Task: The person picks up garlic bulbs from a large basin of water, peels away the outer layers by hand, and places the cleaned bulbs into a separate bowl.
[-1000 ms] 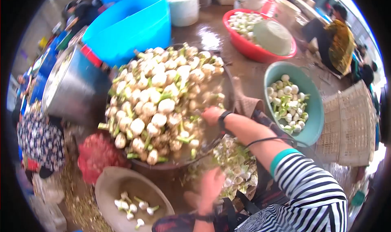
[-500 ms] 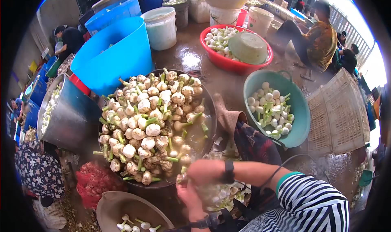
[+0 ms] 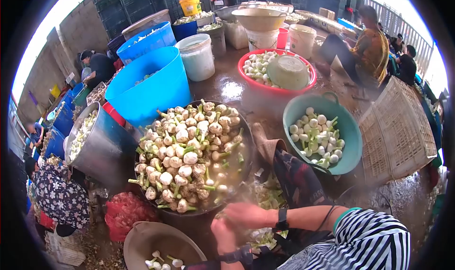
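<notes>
My left hand (image 3: 223,233) is closed around what looks like a garlic bulb, mostly hidden by the fingers and blur. Pressed against it from the right, my right hand (image 3: 247,216) is closed too; what its fingers grip is smeared by motion. Both are just in front of a wide dark tub (image 3: 247,175) heaped with unpeeled, muddy garlic bulbs (image 3: 182,151) with cut green stems, partly in murky water. Below my hands lie pale green peelings (image 3: 263,237). A beige basin (image 3: 142,241) at lower left holds several clean white bulbs (image 3: 163,263).
A green basin (image 3: 350,149) with peeled bulbs stands right, beside a tilted plastic crate (image 3: 395,128). Further back are a red basin (image 3: 246,84), a blue tub (image 3: 147,92) and a white bucket (image 3: 196,61). A red mesh sack (image 3: 128,218) lies left. Other people sit around.
The camera view has tilted up and shifted, so the tubs appear lower in the picture. My hands stay together by the tub's front edge; my right hand has come down onto the left.
</notes>
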`<state>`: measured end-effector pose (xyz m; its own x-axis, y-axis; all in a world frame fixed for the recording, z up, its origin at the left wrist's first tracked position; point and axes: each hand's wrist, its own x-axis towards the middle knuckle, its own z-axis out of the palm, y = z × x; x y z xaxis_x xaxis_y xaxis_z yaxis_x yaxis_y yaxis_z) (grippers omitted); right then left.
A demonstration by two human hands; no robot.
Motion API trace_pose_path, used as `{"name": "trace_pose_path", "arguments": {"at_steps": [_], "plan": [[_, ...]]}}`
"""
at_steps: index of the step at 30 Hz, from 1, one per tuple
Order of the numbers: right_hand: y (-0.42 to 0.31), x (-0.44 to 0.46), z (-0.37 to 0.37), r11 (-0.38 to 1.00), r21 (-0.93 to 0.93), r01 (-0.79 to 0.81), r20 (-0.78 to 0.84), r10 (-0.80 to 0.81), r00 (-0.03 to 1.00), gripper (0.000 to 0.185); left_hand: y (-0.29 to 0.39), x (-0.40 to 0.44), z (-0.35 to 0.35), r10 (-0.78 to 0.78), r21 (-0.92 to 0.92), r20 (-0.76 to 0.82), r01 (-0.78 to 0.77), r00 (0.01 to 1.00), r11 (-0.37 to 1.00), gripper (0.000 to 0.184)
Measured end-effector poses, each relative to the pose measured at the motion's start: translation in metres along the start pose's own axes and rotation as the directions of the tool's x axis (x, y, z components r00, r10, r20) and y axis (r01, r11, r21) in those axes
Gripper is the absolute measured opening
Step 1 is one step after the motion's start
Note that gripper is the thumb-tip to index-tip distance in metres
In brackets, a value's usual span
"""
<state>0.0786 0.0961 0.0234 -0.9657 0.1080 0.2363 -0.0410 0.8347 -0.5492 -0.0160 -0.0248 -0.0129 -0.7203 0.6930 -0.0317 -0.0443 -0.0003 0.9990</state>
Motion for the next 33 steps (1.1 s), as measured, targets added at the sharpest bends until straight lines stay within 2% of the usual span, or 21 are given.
{"name": "trace_pose_path", "arguments": {"at_steps": [2,3,5,7,8,10,11,14,15,17,21,22,23,24,25,26,27,28,30,31,33], "plan": [[-0.006,-0.001,0.000,0.996,-0.058,0.071,0.004,-0.071,0.997,0.036,-0.011,-0.001,-0.010,0.307,0.625,0.287,-0.421,0.907,0.658,0.011],[-0.010,-0.001,-0.005,0.997,-0.067,0.025,0.058,-0.021,0.998,0.036,-0.005,-0.003,-0.008,0.340,0.610,0.287,-0.444,0.896,0.656,0.009],[0.002,-0.005,0.008,0.979,0.195,-0.051,-0.078,0.067,0.995,0.031,-0.004,-0.005,0.001,0.190,0.148,-0.040,-0.182,0.981,0.972,0.011],[-0.011,-0.004,-0.021,0.774,0.519,-0.362,0.100,0.366,0.925,0.035,0.006,0.001,0.010,-0.271,-0.656,-0.143,0.114,0.952,0.746,0.015],[-0.007,0.005,-0.036,0.586,0.620,-0.522,0.316,0.422,0.850,0.035,0.004,0.001,0.008,-0.253,-0.635,-0.159,0.098,0.954,0.766,0.019],[0.052,0.000,0.024,0.976,0.205,-0.075,0.213,0.031,0.976,0.031,-0.007,0.005,0.005,-0.218,-0.592,-0.185,0.069,0.958,0.803,0.028],[0.037,-0.002,-0.007,0.873,0.482,-0.072,0.102,0.026,0.995,0.028,-0.018,0.006,0.002,-0.196,-0.457,-0.230,0.072,0.953,0.887,0.028],[0.033,0.004,-0.027,0.974,0.051,-0.223,0.220,0.207,0.953,0.029,-0.003,0.002,0.005,-0.312,-0.523,-0.242,0.147,0.919,0.840,0.027],[0.008,0.010,-0.056,0.644,0.430,-0.632,0.335,0.537,0.775,0.037,-0.005,0.003,0.003,-0.308,-0.561,-0.215,0.141,0.927,0.816,0.026],[0.010,0.001,-0.033,0.806,0.483,-0.344,0.032,0.376,0.926,0.036,-0.011,0.004,-0.001,-0.298,-0.633,-0.157,0.136,0.942,0.762,0.024],[0.018,-0.003,0.002,0.890,0.336,-0.309,0.004,0.327,0.945,0.033,-0.017,-0.001,0.006,-0.252,-0.504,0.088,0.261,0.964,0.823,0.024],[0.017,0.000,0.001,0.821,0.384,-0.424,0.078,0.428,0.900,0.032,-0.030,0.002,0.003,-0.122,-0.273,0.020,0.122,0.992,0.954,0.017],[0.021,-0.003,0.009,0.415,0.782,-0.465,0.146,0.603,0.784,0.028,-0.044,0.003,-0.001,0.019,-0.015,-0.015,-0.019,1.000,1.000,0.011],[0.018,0.003,-0.016,0.912,0.097,-0.399,0.020,0.399,0.917,0.026,-0.051,-0.001,-0.007,0.159,0.248,-0.013,-0.150,0.987,0.957,0.010],[0.034,0.009,-0.014,0.460,0.785,-0.415,0.030,0.641,0.767,0.022,-0.032,-0.002,-0.008,0.161,0.383,-0.058,-0.127,0.985,0.915,0.011],[0.049,0.012,-0.009,-0.267,0.961,-0.078,0.261,0.767,0.586,0.020,-0.013,-0.004,-0.009,0.162,0.508,-0.102,-0.089,0.981,0.857,0.012],[0.054,0.017,-0.032,-0.331,0.943,-0.045,0.288,0.738,0.610,0.020,-0.020,0.000,-0.009,-0.123,-0.096,-0.152,0.110,0.981,0.989,0.014],[0.053,0.020,-0.051,-0.287,0.954,-0.084,0.274,0.729,0.627,0.021,-0.027,0.005,-0.009,-0.399,-0.679,-0.189,0.174,0.897,0.713,0.017],[0.056,0.023,-0.056,-0.157,0.964,-0.213,0.261,0.701,0.664,0.034,0.013,-0.003,0.009,-0.480,-0.201,-0.003,0.470,0.877,0.860,0.028],[0.047,0.023,-0.057,-0.133,0.962,-0.239,0.262,0.699,0.666,0.036,-0.030,-0.001,0.011,-0.101,0.247,0.099,0.073,0.990,0.966,0.037],[0.040,0.020,-0.044,-0.131,0.956,-0.262,0.277,0.696,0.663,0.035,-0.023,-0.003,0.031,-0.306,-0.044,0.091,0.311,0.948,0.949,0.045]]}}
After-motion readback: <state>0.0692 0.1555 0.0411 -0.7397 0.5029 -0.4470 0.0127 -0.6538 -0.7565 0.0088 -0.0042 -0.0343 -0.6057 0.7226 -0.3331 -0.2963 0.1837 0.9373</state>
